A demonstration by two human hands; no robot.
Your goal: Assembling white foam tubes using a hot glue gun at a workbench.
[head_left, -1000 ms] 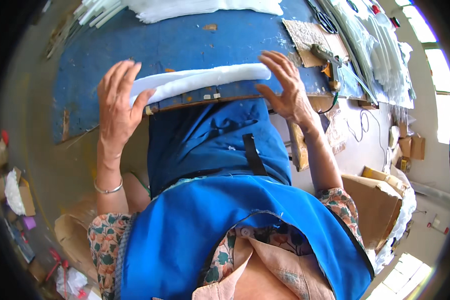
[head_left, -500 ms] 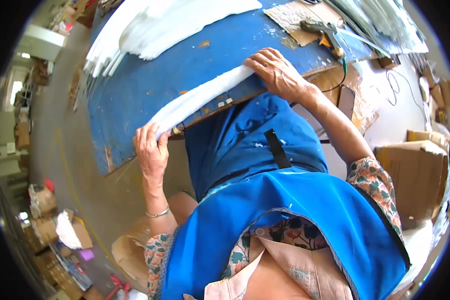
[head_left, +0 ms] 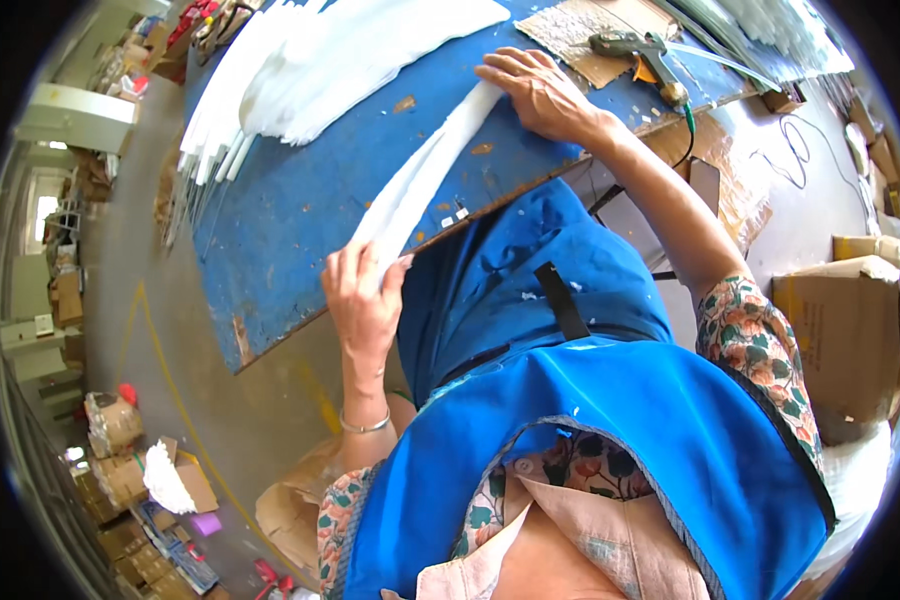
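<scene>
White foam-like strip (head_left: 425,175), long and narrow, lies on my blue table (head_left: 300,230) in the head view, the only view. Its long axis runs diagonally, from the near table edge at lower left up to the far right. My left hand (head_left: 363,300) is at the near end, right where the strip meets the table edge; fingers curl around the tip, thumb on one side, so I judge it a pinch grasp on the strip, though the underside is hidden. My right hand (head_left: 542,90) lies at the far end, palm down, fingers spread flat, pressing on the strip rather than closed on it. So the strip spans hand to hand, both hands touching it, left low and near my body, right high and further out with the arm stretched. Neither hand is nearer, each is on its own end. The middle of the strip lies on the table, untouched. My blue apron (head_left: 570,400) hangs just below the table edge, near the left hand. Well apart from the strip, up and left, a pile of white sheets (head_left: 360,60) sits on the table. Near the right hand, beyond it, a glue gun (head_left: 635,50) rests on a cardboard piece (head_left: 580,30). Brown boxes (head_left: 850,320) stand on the floor at right.
</scene>
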